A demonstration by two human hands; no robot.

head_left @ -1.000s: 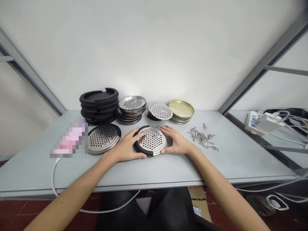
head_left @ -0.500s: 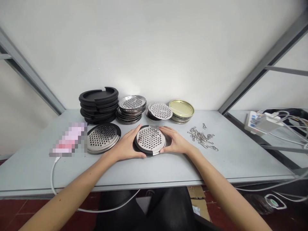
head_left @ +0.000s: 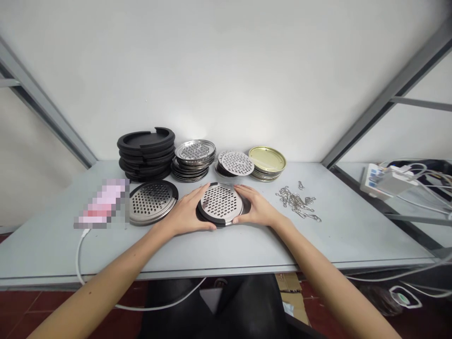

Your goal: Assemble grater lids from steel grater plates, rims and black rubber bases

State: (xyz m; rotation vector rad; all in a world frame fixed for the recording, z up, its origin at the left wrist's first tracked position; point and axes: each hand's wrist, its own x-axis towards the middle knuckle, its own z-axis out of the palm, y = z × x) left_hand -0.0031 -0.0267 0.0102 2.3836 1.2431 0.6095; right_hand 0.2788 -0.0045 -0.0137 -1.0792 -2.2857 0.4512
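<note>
Left hand [head_left: 185,213] and right hand [head_left: 257,207] both on the round grater [head_left: 221,201], which lies on the table [head_left: 247,252] between my palms. Thumbs at the near edge, fingers round the far edge, each hand opened to a wide C and holding its own side. Black rim [head_left: 213,219] runs along the edge by my left fingers; by my right fingers I see bare metal. Step, my read: fitting or squaring up that rim. Next move probably calls for an even squeeze from both sides to seat it snug. Another rimmed grater [head_left: 151,201] lies just left of my left knuckles, clips [head_left: 294,201] right of my right fingers, black rings [head_left: 146,153] stacked beyond my left ones
</note>
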